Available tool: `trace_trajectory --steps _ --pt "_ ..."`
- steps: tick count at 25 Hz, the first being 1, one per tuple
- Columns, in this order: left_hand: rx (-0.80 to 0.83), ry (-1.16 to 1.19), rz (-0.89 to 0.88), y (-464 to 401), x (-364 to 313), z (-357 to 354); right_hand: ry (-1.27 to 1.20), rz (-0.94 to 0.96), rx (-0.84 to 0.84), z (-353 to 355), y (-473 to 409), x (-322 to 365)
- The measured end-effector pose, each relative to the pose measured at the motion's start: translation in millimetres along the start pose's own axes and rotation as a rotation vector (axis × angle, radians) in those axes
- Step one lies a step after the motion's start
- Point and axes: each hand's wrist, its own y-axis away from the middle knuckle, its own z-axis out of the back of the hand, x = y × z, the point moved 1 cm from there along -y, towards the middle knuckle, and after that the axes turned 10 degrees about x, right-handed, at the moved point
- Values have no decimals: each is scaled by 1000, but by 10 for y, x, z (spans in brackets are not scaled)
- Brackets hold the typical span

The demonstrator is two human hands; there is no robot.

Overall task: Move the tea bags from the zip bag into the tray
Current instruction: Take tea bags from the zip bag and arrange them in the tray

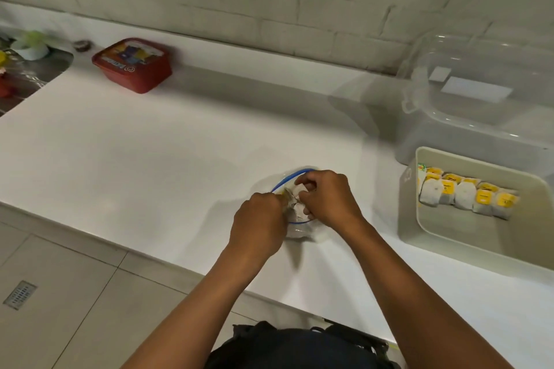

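A clear zip bag with a blue zip rim lies on the white counter, its mouth held wide. My left hand grips the bag's near-left edge. My right hand reaches into the mouth, fingers curled round a white tea bag. To the right stands a cream tray holding a row of several tea bags with yellow tags along its far side. How many tea bags stay in the zip bag is hidden by my hands.
A large clear plastic box stands behind the tray. A red lidded container sits at the back left, beside a sink with small items. The counter's front edge runs diagonally below my arms, with tiled floor beyond.
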Motion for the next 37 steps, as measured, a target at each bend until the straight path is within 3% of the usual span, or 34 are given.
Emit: trace_trajectory --steps 6,15,21,24,27,33,37 --pt "-116 541 -39 -18 61 166 -381 -24 104 218 178 128" --pt "-29 829 -118 -130 30 238 -536 5 229 365 303 200" --pt "-81 804 -131 -149 40 290 -291 60 77 410 239 166" --pt "-178 810 -77 -130 28 340 -86 178 -120 440 237 223" --pt "-146 815 -94 -108 -54 407 -42 302 -295 431 268 261" --pt "-85 968 -158 -106 -179 428 122 520 -312 256 322 178" --pt "-44 964 -167 -110 -95 412 -28 530 -240 246 364 84"
